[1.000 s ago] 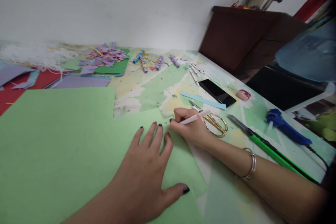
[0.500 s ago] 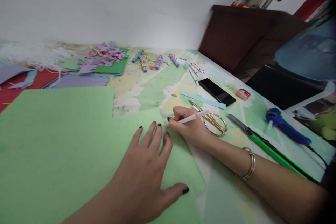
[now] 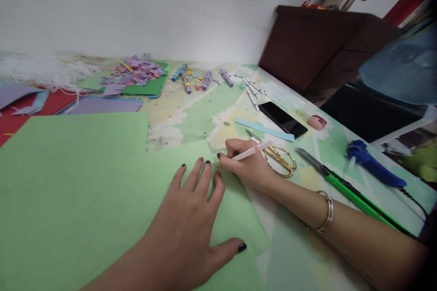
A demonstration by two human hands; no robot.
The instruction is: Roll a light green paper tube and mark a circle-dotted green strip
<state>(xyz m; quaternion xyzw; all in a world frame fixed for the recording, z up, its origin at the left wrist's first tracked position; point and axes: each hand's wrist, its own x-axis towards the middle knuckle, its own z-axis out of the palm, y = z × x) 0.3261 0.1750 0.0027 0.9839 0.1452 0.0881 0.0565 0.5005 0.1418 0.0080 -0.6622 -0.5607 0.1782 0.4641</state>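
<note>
My left hand (image 3: 191, 211) lies flat with spread fingers on a large sheet of green paper (image 3: 85, 182). Closed around a white marker pen (image 3: 251, 151), my right hand (image 3: 247, 163) rests at the sheet's right part; the pen's tip is hidden behind the fingers. A tiny drawn circle (image 3: 215, 159) shows on the paper just left of the right thumb. Gold-handled scissors (image 3: 282, 161) lie right beside the right hand, partly behind it. Beyond that hand is a light blue paper strip (image 3: 264, 130).
A green utility knife (image 3: 351, 193) with its blade out and a blue glue gun (image 3: 373, 163) lie to the right. Farther back are a black phone (image 3: 283, 119), several white markers (image 3: 252, 100), decorated paper rolls (image 3: 206, 80) and a pile of paper scraps (image 3: 136, 72).
The right fingertips and pen have shifted very slightly left on the paper. My left hand stays in place.
</note>
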